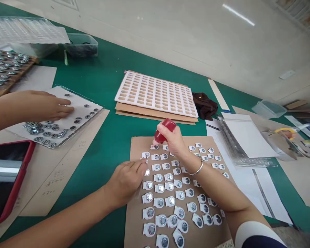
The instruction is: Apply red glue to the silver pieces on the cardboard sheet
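Dozens of white tabs with round silver centres [159, 188] are lying on brown cardboard [132, 236], seemingly spaced for access; the right hand [176, 140] is gripping a red plastic bottle [167, 128] nozzle-down over them, the left hand [127, 181] nearby, its grasp unclear.

The right hand [174, 139] holds a small red bottle [167, 128], nozzle down, over a brown cardboard sheet [136, 148] bearing white tabs with round silvery discs [159, 188]; the left hand [126, 181] is at the sheet's left side, near the nozzle.
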`<state>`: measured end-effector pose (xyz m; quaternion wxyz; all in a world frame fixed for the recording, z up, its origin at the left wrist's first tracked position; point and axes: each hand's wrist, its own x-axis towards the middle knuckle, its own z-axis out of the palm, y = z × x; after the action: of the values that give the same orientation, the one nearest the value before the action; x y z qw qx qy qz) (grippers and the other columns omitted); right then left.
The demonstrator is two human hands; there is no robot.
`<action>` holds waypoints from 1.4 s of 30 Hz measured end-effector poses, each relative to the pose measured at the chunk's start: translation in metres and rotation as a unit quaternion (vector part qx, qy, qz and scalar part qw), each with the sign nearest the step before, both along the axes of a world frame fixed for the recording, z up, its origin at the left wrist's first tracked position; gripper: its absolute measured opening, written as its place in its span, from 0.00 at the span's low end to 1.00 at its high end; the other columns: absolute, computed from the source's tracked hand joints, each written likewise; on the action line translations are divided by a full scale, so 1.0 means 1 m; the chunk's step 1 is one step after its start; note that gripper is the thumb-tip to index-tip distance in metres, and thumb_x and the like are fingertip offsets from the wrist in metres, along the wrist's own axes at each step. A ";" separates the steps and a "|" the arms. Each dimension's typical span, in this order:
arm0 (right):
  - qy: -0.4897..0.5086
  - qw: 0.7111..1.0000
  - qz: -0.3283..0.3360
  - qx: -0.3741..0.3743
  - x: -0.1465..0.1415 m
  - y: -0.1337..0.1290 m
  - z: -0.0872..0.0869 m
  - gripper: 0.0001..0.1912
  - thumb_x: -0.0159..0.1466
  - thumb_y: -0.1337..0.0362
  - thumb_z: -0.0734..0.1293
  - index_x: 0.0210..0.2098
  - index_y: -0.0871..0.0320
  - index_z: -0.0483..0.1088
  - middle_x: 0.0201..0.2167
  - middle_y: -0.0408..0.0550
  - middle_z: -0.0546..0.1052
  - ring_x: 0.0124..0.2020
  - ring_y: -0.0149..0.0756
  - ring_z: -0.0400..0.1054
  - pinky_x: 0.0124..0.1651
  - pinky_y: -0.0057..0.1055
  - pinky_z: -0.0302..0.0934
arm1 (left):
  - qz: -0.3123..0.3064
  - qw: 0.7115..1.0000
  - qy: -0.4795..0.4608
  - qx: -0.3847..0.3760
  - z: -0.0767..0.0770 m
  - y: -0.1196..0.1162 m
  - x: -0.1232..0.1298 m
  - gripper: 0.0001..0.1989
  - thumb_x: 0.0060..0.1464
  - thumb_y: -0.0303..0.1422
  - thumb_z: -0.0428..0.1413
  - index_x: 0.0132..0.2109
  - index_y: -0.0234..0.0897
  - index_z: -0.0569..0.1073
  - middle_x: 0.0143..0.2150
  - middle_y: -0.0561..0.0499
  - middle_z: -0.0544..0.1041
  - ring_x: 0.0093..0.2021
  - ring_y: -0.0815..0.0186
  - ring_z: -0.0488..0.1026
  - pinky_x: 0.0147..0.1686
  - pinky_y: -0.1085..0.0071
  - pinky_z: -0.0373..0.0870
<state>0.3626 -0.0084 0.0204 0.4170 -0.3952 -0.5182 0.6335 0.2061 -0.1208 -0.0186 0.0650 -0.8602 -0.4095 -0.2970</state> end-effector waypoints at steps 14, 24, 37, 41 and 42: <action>-0.200 0.958 0.001 0.204 -0.003 -0.014 -0.019 0.17 0.52 0.51 0.72 0.27 0.56 0.66 0.19 0.42 0.72 0.23 0.34 0.68 0.27 0.32 0.65 | 0.008 0.997 0.072 0.015 -0.003 -0.005 0.012 0.08 0.48 0.18 0.48 0.34 0.26 0.71 0.33 0.34 0.78 0.24 0.58 0.75 0.20 0.63 0.73; -0.229 0.931 -0.003 0.285 -0.007 -0.018 -0.022 0.15 0.51 0.55 0.73 0.24 0.57 0.65 0.21 0.42 0.69 0.22 0.30 0.62 0.25 0.28 0.59 | 0.014 0.996 0.084 0.038 -0.008 -0.006 0.014 0.09 0.48 0.18 0.49 0.34 0.23 0.73 0.33 0.33 0.78 0.26 0.56 0.76 0.20 0.63 0.73; -0.228 0.923 0.003 0.311 -0.006 -0.018 -0.024 0.14 0.53 0.57 0.73 0.25 0.57 0.65 0.23 0.41 0.68 0.24 0.29 0.61 0.27 0.28 0.58 | 0.015 0.995 0.083 0.049 -0.008 -0.007 0.014 0.09 0.47 0.17 0.50 0.35 0.23 0.74 0.33 0.34 0.78 0.27 0.57 0.76 0.21 0.64 0.74; -0.226 0.917 0.014 0.329 -0.005 -0.017 -0.024 0.14 0.53 0.57 0.72 0.26 0.57 0.65 0.24 0.41 0.68 0.24 0.30 0.62 0.28 0.28 0.58 | 0.023 0.995 0.085 0.054 -0.007 -0.006 0.014 0.09 0.49 0.18 0.48 0.34 0.24 0.74 0.33 0.34 0.78 0.25 0.59 0.75 0.22 0.66 0.73; -0.227 0.915 0.016 0.332 -0.005 -0.017 -0.024 0.14 0.53 0.57 0.72 0.26 0.57 0.65 0.24 0.41 0.68 0.24 0.30 0.62 0.28 0.28 0.58 | 0.024 0.994 0.087 0.055 -0.006 -0.006 0.014 0.10 0.50 0.18 0.48 0.34 0.24 0.74 0.33 0.34 0.78 0.25 0.60 0.75 0.22 0.66 0.73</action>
<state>0.3576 -0.0257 -0.0037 0.3852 -0.3584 -0.7858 0.3250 0.2205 -0.1272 -0.0249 0.1550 -0.8679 -0.4055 -0.2414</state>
